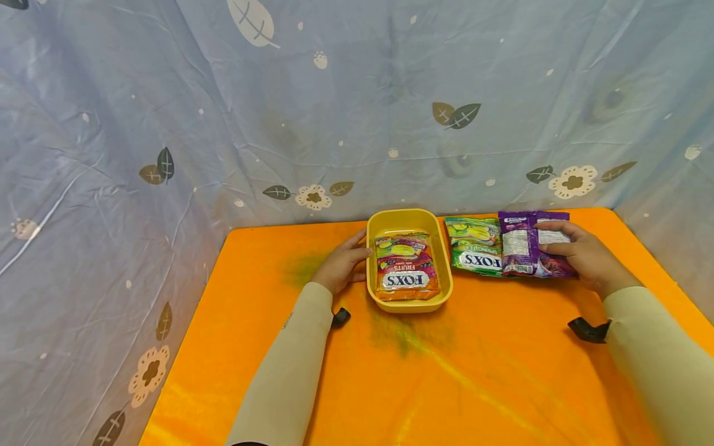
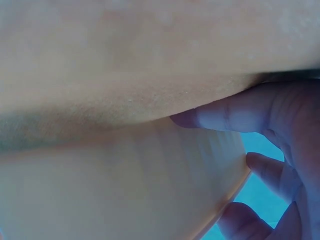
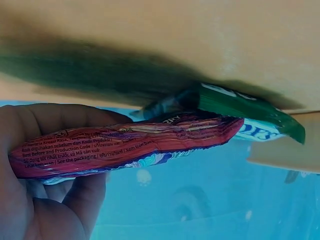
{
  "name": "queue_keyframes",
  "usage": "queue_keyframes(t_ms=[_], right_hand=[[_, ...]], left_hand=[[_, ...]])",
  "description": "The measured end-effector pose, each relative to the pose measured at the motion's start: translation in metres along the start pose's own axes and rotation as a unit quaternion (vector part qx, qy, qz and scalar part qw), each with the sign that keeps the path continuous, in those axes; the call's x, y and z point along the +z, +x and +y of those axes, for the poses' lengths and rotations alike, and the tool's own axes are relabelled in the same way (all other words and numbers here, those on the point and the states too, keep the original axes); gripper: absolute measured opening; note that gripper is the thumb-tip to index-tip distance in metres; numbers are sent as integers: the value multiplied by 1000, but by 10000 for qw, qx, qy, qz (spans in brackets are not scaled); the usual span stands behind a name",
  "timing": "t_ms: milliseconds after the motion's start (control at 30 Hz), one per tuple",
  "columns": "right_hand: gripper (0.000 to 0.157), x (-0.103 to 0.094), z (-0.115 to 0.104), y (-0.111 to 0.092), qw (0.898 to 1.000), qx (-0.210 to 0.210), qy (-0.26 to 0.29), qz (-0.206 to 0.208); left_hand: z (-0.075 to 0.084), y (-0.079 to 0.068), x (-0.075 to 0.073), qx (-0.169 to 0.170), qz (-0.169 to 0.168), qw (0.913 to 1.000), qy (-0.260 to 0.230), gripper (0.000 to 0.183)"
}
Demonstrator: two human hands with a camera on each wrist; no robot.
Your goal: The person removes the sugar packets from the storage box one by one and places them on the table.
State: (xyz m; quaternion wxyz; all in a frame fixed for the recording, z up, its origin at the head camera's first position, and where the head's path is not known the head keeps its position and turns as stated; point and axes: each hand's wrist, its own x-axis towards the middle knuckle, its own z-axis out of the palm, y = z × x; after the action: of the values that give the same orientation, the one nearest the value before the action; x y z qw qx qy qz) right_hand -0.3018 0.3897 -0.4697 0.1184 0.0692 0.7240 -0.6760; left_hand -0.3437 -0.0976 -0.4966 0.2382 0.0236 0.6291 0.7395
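A yellow plastic tub [image 1: 409, 306] stands on the table, with a red and orange bag of Fox's fruit candy [image 1: 408, 263] lying inside it. My left hand [image 1: 341, 265] touches the tub's left wall; in the left wrist view, its fingers [image 2: 235, 114] lie against the tub's side [image 2: 125, 190]. My right hand [image 1: 591, 257] grips a purple candy bag [image 1: 519, 248] at its right side, thumb and fingers on opposite faces. The purple bag overlaps the right edge of a green Fox's Spring Tea candy bag [image 1: 474, 244], which lies right of the tub.
An orange cloth [image 1: 435, 384] covers the table. Grey-blue curtains [image 1: 357, 124] with leaf and flower prints hang behind and along both sides. Black wrist mounts [image 1: 590, 330] stick out from the light sleeves [image 1: 658, 347].
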Motion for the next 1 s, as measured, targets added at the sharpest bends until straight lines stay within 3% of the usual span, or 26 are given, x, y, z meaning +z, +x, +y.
queue_keyframes(t_ms=[333,733,1000], right_hand=[[57,-12,5,3,9975,156,-681,145],[56,-19,-4,8,9854,253,-1677,-109],[53,-24,3,12,9851,242,-1694,-149]], left_hand=[[1,-1,1,-14,-26,10000,86,63],[1,0,2,-25,72,10000,24,62],[2,-1,3,-20,16,10000,50,61]])
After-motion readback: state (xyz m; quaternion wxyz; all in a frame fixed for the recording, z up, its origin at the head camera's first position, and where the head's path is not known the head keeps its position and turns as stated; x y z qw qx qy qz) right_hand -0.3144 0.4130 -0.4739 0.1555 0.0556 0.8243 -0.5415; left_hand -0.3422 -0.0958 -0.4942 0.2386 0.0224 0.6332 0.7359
